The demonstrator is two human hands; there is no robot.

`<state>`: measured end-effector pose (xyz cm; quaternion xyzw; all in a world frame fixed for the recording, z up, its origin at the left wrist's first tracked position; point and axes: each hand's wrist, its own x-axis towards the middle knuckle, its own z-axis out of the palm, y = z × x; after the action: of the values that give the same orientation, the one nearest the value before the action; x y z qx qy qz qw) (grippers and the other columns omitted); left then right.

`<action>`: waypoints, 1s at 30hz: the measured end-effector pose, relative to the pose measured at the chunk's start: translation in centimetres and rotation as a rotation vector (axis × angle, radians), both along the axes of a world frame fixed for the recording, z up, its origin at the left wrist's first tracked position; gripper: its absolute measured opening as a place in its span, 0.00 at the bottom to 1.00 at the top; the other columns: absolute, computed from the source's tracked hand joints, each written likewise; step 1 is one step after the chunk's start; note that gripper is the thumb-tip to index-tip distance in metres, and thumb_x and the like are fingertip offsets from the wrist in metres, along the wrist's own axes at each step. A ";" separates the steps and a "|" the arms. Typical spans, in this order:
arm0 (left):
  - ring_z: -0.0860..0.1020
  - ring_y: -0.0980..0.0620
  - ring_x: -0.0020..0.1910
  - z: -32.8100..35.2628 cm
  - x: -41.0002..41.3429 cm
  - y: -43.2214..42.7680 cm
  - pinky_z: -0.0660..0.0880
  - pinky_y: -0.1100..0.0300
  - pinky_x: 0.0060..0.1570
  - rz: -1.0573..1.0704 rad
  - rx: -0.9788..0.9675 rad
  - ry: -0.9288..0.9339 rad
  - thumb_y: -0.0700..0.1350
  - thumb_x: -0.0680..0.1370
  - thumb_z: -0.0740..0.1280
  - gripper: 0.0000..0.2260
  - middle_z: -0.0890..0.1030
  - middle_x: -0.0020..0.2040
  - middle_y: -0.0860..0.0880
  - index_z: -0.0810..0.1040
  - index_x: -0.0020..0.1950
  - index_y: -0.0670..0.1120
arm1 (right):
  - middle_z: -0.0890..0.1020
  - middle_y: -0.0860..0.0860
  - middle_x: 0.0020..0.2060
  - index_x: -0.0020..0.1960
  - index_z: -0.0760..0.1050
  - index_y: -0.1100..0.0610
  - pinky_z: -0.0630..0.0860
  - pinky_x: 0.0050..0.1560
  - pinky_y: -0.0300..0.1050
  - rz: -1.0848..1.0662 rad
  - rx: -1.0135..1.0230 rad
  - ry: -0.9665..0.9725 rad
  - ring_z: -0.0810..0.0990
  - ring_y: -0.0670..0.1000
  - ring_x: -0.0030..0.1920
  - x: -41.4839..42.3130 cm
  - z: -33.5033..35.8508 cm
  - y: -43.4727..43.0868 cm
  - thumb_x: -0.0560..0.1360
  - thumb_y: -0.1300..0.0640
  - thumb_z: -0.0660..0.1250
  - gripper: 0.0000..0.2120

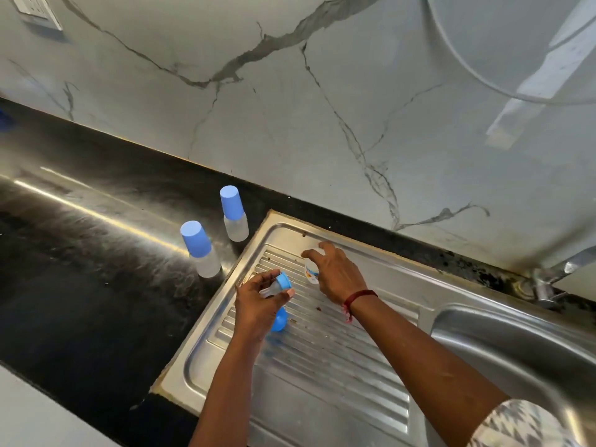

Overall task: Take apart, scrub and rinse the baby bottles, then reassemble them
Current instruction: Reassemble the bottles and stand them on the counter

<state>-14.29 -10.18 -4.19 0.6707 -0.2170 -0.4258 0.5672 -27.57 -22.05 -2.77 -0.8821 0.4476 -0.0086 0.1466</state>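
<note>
Quick headcount: three clear plastic baby bottles in all. Two stand left of centre on the one black counter (96, 253), a nearer one (206, 264) and a farther one (238, 228), and there's one uncapped clear bottle body (311, 271) mid-frame. Blue plastic bits come to four: two tall caps on the standing pair (195, 237) (231, 201), one loose blue cap (279, 320) just below centre and one blue screw ring (283, 281). Then two hands, a left hand (258, 304) and a right hand (335, 274), one red thread wristband (358, 296), one steel sink (516, 343) lower right, one tap (554, 279) at the right edge and one wall socket (35, 11) upper left.
</note>
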 end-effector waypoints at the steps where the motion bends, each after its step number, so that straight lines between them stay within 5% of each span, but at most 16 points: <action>1: 0.82 0.48 0.52 0.1 -0.2 0.1 0.80 0.48 0.57 0.000 -0.005 -0.001 0.37 0.70 0.78 0.17 0.83 0.52 0.49 0.81 0.56 0.48 | 0.65 0.57 0.73 0.74 0.67 0.48 0.72 0.66 0.48 -0.030 0.002 -0.049 0.70 0.58 0.69 -0.3 -0.2 0.0 0.76 0.62 0.70 0.29; 8: 0.82 0.45 0.54 0.7 -1.8 0.6 0.81 0.53 0.51 -0.072 -0.063 0.053 0.36 0.72 0.76 0.18 0.82 0.55 0.45 0.80 0.59 0.47 | 0.72 0.53 0.64 0.65 0.72 0.51 0.75 0.63 0.43 -0.303 0.196 -0.532 0.74 0.53 0.64 -5.7 0.2 1.9 0.71 0.63 0.76 0.26; 17: 0.81 0.48 0.44 2.2 -5.9 2.1 0.81 0.55 0.41 -0.181 -0.140 0.471 0.45 0.72 0.71 0.17 0.81 0.52 0.42 0.80 0.59 0.44 | 0.77 0.52 0.57 0.61 0.73 0.47 0.84 0.44 0.52 -0.544 0.527 -1.003 0.86 0.54 0.47 -15.4 1.8 7.9 0.71 0.60 0.76 0.23; 22: 0.80 0.49 0.37 2.4 -9.0 2.6 0.81 0.55 0.38 -0.246 -0.090 0.580 0.48 0.74 0.70 0.14 0.81 0.43 0.44 0.77 0.56 0.42 | 0.78 0.54 0.60 0.63 0.76 0.47 0.84 0.46 0.52 -0.562 0.566 -1.112 0.85 0.55 0.50 -18.8 2.3 10.9 0.72 0.66 0.74 0.23; 30: 0.80 0.50 0.39 1.6 -12.2 3.1 0.81 0.56 0.39 -0.365 -0.014 0.574 0.49 0.73 0.71 0.16 0.81 0.45 0.42 0.79 0.56 0.41 | 0.80 0.50 0.58 0.64 0.74 0.51 0.82 0.45 0.42 -0.566 0.487 -1.128 0.85 0.51 0.50 -21.3 3.4 13.9 0.68 0.73 0.75 0.29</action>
<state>-26.47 -7.06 -2.59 0.4699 -0.1678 -0.6903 0.5240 -48.88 -8.13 0.61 -0.5331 0.5055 -0.4045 0.5446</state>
